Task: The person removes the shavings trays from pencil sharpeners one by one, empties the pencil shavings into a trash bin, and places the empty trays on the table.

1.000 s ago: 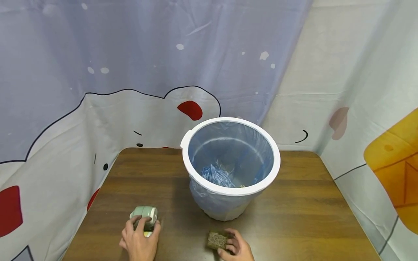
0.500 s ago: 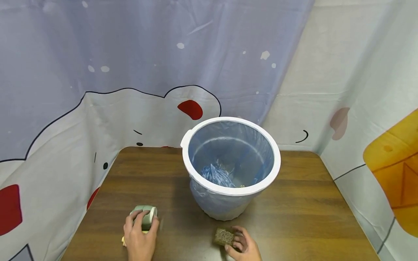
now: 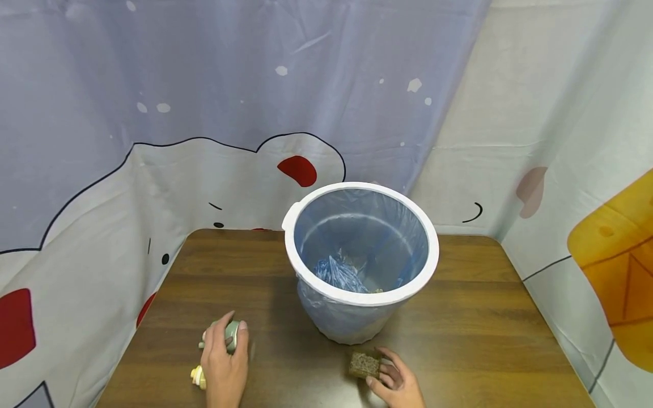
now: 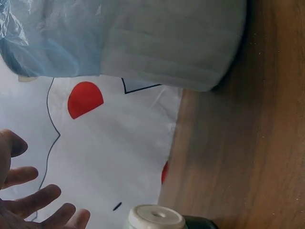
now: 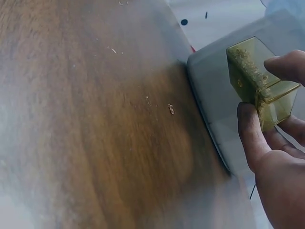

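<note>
In the head view, my left hand point(image 3: 223, 362) is over a green, white-ended, rounded object point(image 3: 232, 334) lying on the table. Its white end point(image 4: 156, 217) has a central hole, and the left wrist view shows my spread fingers apart from it. A small yellow-and-white piece point(image 3: 198, 376) sits beside that hand, partly covered by it. My right hand point(image 3: 400, 379) pinches a translucent amber shavings drawer point(image 3: 364, 364) between thumb and fingers. Wood shavings cling inside the drawer point(image 5: 257, 81), which is tilted in front of the bin in the right wrist view.
A white-rimmed bin point(image 3: 361, 300) lined with a blue plastic bag stands mid-table, with crumpled blue plastic point(image 3: 340, 275) inside. Small shavings point(image 5: 171, 109) lie on the wooden table point(image 3: 474, 328). A printed curtain point(image 3: 214, 85) hangs behind and at both sides.
My right hand has shifted right with the shavings drawer. My left fingers have loosened from the green object and straightened, and the yellow-and-white piece has come into view on the left.
</note>
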A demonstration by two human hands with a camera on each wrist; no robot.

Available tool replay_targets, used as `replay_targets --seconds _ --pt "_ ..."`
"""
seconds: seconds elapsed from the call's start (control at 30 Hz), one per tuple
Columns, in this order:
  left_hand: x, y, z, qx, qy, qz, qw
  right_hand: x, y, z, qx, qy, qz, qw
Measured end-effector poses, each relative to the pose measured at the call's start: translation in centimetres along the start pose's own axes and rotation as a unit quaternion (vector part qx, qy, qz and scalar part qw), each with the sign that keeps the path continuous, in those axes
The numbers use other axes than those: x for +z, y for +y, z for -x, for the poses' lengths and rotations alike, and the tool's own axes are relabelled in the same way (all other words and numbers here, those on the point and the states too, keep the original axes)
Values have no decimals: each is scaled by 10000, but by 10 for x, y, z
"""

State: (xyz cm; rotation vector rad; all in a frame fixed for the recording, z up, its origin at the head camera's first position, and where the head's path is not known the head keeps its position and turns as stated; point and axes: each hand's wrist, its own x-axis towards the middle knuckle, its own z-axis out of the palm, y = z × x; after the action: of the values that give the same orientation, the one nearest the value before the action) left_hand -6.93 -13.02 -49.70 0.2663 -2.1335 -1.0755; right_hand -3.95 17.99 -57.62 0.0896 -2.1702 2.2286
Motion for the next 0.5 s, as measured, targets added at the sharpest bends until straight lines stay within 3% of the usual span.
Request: replay_targets --seconds 0.13,0.23,0.37,0.5 --pt "1 4 -3 -31 -81 66 9999 -6 2 0 -488 -332 -184 9981" --pt "1 6 -4 -114 -193 129 9997 -9 1 0 -462 -448 -328 9974" --pt "1 9 -6 -130 -296 161 9993 -10 -2 2 -86 -136 -438 9989" --pt "2 14 -8 -57 -264 245 9993 -11 -5 3 32 188 -413 9990"
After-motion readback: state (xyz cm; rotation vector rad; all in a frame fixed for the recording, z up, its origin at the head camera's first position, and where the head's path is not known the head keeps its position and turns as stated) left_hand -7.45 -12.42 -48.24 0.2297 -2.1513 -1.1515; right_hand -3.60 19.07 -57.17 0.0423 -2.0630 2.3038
